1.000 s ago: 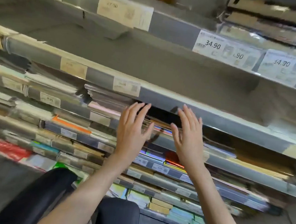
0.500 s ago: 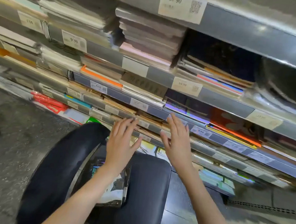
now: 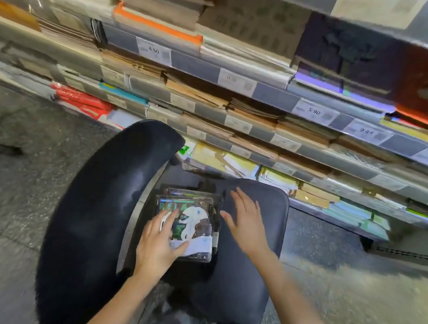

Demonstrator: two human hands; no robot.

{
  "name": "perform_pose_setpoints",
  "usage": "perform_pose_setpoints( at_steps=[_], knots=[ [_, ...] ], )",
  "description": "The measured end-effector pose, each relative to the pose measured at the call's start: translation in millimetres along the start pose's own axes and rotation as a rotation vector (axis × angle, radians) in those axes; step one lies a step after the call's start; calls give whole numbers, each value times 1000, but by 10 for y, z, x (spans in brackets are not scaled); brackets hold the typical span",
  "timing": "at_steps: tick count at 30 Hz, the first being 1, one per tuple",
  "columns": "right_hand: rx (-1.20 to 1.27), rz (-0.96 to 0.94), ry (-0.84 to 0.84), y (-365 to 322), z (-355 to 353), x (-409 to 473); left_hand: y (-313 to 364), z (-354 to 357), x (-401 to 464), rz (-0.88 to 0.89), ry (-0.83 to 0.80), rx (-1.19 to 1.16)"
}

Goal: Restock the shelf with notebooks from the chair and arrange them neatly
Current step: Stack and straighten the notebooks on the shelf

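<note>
A small stack of plastic-wrapped notebooks (image 3: 198, 221) with a dark, green and white cover lies on the seat of a black office chair (image 3: 247, 264). My left hand (image 3: 159, 242) rests flat on the stack's near left corner, fingers spread, not gripping. My right hand (image 3: 245, 223) hovers open just to the right of the stack, above the seat. Behind the chair rise the shelves (image 3: 276, 96), tiered and packed with flat piles of notebooks behind price tags.
The chair's curved black backrest (image 3: 92, 215) stands to the left of the seat. Grey floor (image 3: 8, 194) spreads to the left and right of the chair. The lowest shelf tier (image 3: 309, 194) sits close behind the seat's far edge.
My view and both hands have dropped from the upper shelf down to the chair seat. The left hand has landed on the notebook stack; the right has come down beside it.
</note>
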State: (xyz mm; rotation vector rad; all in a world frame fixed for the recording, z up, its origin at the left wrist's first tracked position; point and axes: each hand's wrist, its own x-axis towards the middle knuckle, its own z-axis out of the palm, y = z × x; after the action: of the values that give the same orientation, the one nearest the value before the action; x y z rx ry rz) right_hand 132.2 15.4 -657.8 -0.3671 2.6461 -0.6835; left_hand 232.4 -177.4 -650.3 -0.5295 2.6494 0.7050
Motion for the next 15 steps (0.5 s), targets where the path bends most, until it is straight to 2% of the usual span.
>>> perform_pose_setpoints(
  at_steps=[5, 15],
  knots=[
    [88, 44, -91, 54, 361, 99, -323, 175, -101, -118, -80, -91],
    [248, 123, -165, -1, 668, 291, -605, 472, -249, -249, -58, -307]
  ],
)
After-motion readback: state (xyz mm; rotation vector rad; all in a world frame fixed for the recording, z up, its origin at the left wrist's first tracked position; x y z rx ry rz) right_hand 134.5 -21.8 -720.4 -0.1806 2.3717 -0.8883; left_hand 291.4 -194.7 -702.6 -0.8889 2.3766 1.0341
